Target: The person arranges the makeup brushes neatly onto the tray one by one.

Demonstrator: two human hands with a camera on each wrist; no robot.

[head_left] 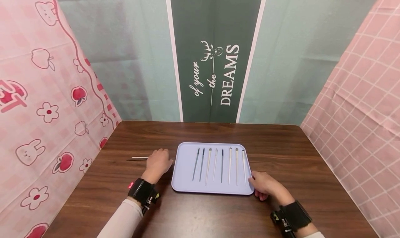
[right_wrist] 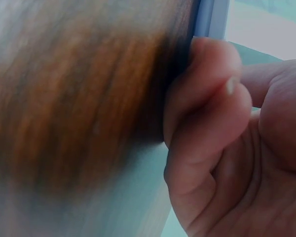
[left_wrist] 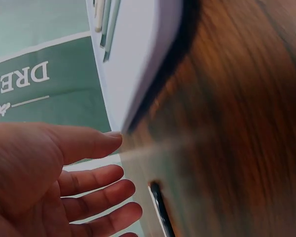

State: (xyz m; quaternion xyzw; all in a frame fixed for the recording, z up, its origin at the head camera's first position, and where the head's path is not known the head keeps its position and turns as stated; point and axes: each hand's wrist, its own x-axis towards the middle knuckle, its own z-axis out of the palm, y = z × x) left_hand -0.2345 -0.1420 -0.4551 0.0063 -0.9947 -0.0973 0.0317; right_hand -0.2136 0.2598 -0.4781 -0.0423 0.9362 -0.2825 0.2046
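Note:
A pale lavender tray [head_left: 187, 182] lies on the table with several slim, brush-like sticks [head_left: 222, 166] side by side on it, some dark blue-grey and some cream or white. My right hand [head_left: 264, 183] grips the tray's near right edge, its fingers curled at the rim in the right wrist view. Left of the tray, my left hand [head_left: 158, 163] is low over the table with loosely bent, parted fingers and holds nothing. Two thin sticks, one white [head_left: 140, 157] and one dark brown [head_left: 135, 159], lie beside it, partly hidden by the hand. A dark twisted tip [left_wrist: 160, 205] shows below the fingers in the left wrist view.
The brown wood-grain table [head_left: 193, 217] carries the tray near its middle. Behind it hangs a green curtain [head_left: 212, 113] with white lettering. Pink printed cloth [head_left: 56, 133] borders the left side, and pink checked cloth [head_left: 353, 126] the right.

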